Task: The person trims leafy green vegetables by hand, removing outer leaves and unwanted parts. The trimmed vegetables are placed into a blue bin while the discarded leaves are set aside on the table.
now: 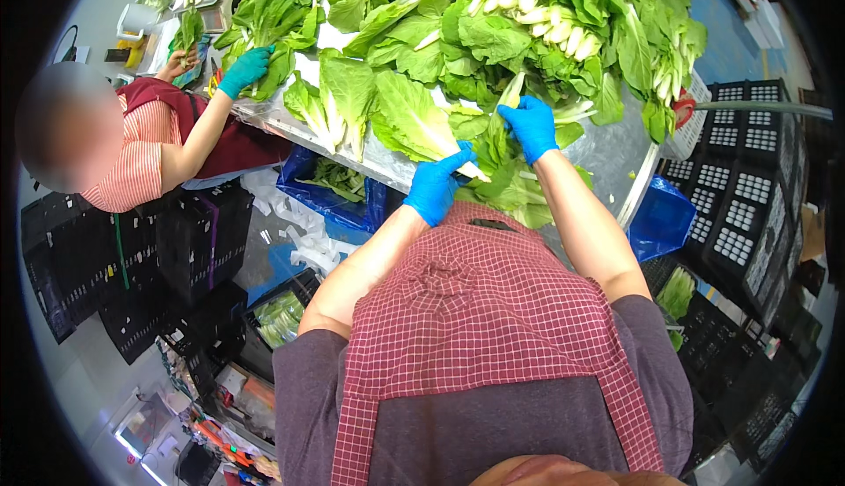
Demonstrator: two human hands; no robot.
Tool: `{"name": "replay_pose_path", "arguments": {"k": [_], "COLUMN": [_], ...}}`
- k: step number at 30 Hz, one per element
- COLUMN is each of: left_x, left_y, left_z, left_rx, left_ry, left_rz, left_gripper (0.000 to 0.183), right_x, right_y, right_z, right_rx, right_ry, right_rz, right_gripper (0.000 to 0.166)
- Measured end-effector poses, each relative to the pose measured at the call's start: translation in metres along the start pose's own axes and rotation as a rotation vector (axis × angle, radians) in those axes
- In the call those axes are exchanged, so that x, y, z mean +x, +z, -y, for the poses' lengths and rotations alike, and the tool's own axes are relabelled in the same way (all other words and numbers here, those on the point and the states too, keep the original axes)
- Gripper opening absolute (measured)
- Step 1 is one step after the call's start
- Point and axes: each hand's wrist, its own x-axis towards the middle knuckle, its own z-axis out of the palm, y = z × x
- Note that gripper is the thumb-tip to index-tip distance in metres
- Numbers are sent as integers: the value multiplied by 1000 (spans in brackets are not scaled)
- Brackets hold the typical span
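My left hand (436, 185), in a blue glove, grips the pale stem end of a large leafy green head (412, 116) at the near edge of the metal table (389, 168). In a matching glove, my right hand (530, 128) pinches a smaller green leaf (512, 92) by its pale stalk. Loose leaves (521, 192) lie between and below my hands, against my checked apron. Beyond them rises a big pile of leafy greens (492, 37), with a cluster of white stem ends showing. More heads (337, 100) rest to the left of my left hand.
At the left, a co-worker with a green glove (246, 71) handles greens at the same table. A blue-lined bin (323, 203) holding leaves stands below the table's edge. Another blue liner (660, 218) hangs at the right, near stacked black crates (739, 182). A white basket (693, 113) adjoins the table's right end.
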Motion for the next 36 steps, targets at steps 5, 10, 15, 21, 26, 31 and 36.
{"name": "replay_pose_path", "arguments": {"k": [5,10,15,21,26,31,36], "left_x": [-7,-15,-6,-2,-5,-6,-1], "left_y": [-4,16,5,-8,-7,-3,-8], "left_z": [4,-5,7,8,-2,-1,1], "left_rx": [-79,-163,-45,241,-141,-68,-22], "left_ry": [42,31,68,225,14,-23,-21], "left_rz": [157,237,276,130,203,340,326], "left_gripper": [33,32,25,25,45,46,44], "right_x": [-39,-84,-89,-94,-31,18,15], "right_y": [1,-9,-5,-13,-74,-123,-132], "right_z": [16,19,5,-7,-26,-48,-39], "right_rx": [304,55,-145,-13,-305,-798,-998], "right_ry": [-164,-546,-809,-292,-359,-718,-379], "right_rz": [51,113,117,66,-358,-432,-196], "right_gripper": [18,25,24,17,18,28,27]}}
